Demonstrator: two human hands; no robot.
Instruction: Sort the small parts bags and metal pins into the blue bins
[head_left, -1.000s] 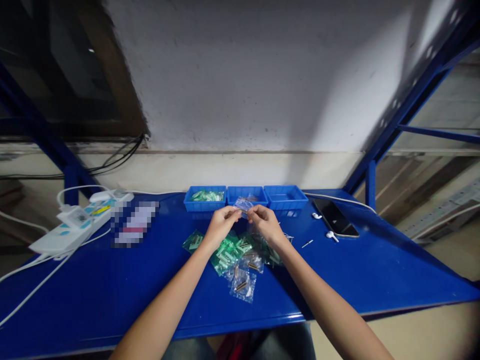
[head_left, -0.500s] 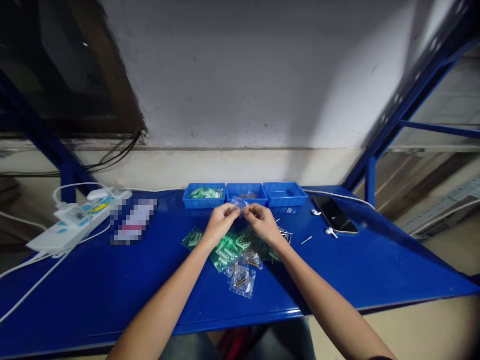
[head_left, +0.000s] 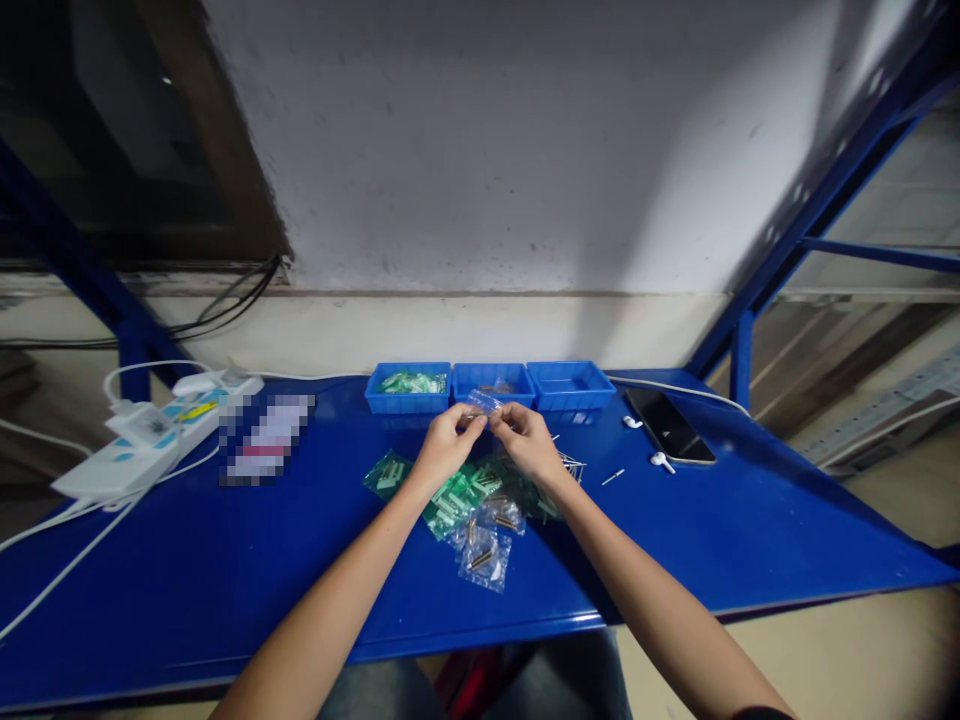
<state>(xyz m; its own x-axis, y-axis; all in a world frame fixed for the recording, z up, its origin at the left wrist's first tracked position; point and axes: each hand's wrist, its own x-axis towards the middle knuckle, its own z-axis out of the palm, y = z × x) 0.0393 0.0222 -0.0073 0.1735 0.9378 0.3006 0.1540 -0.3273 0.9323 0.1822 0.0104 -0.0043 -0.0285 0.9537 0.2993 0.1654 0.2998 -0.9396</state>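
A small clear plastic bag (head_left: 486,401) is pinched between my two hands, just in front of the middle blue bin. My left hand (head_left: 450,440) grips its left side with thumb and fingertips. On its right side, my right hand (head_left: 526,437) is closed in the same way; the fingers partly hide the bag, and I cannot make out its contents. Below my hands lie green bags (head_left: 454,500) with pale strips inside. Nearer the table edge are clear bags (head_left: 484,560) holding dark and brass-coloured pieces. Thin white sticks (head_left: 574,467) lie partly behind my right wrist.
Three blue bins stand along the wall: the left bin (head_left: 409,402) holds green bags, the middle bin (head_left: 493,378) clear ones, beside a right bin (head_left: 570,397). A phone (head_left: 670,427) and white earbuds (head_left: 662,461) lie at right. A power strip (head_left: 150,445) with cables sits at left.
The bag's visible part between my fingertips has shifted slightly, with both hands still pinching it. The view has tilted a little; the things on the table keep their places.
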